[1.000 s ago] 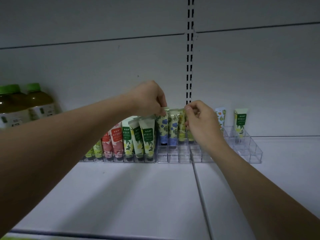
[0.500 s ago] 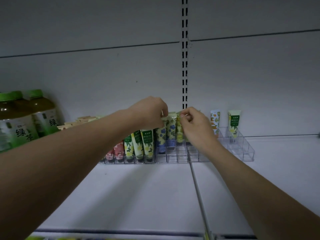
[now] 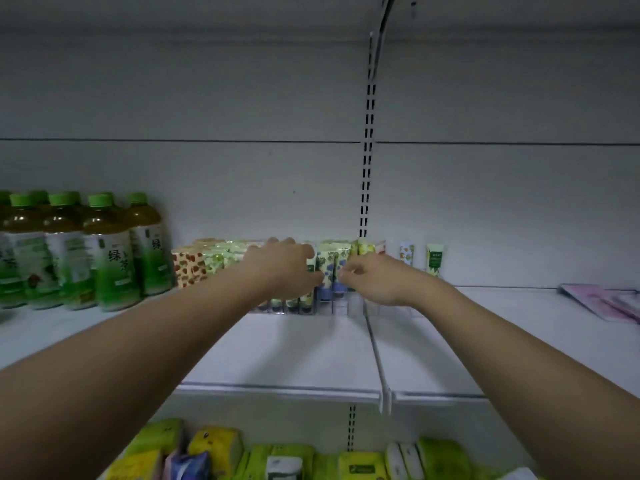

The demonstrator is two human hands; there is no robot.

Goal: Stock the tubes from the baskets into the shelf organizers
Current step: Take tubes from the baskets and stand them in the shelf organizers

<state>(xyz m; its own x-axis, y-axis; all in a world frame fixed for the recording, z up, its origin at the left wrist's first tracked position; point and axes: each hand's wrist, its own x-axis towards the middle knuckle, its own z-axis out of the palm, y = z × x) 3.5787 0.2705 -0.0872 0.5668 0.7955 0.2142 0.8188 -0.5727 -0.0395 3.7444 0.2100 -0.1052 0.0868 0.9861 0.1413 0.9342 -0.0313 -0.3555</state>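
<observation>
Watching left hand [image 3: 282, 268] and right hand [image 3: 372, 280], fingers curled at the blue-flowered tubes [image 3: 332, 268] in the clear organizer [image 3: 341, 308] | grip unclear, I think pinching | risk: nudging neighbours over.

Bottles [image 3: 86, 251] at shelf [image 3: 294, 351] left, tubes [image 3: 332, 268] upright in organizers [image 3: 341, 306] centre, two tubes [image 3: 420, 258] farther right

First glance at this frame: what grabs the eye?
Two bare forearms reach in from the bottom corners, and the left hand and right hand meet at a row of flower-printed tubes standing in a clear organizer at the back of the white shelf. To the left stands a cluster of green-capped tea bottles; below, yellow packs fill the lower shelf.
</observation>
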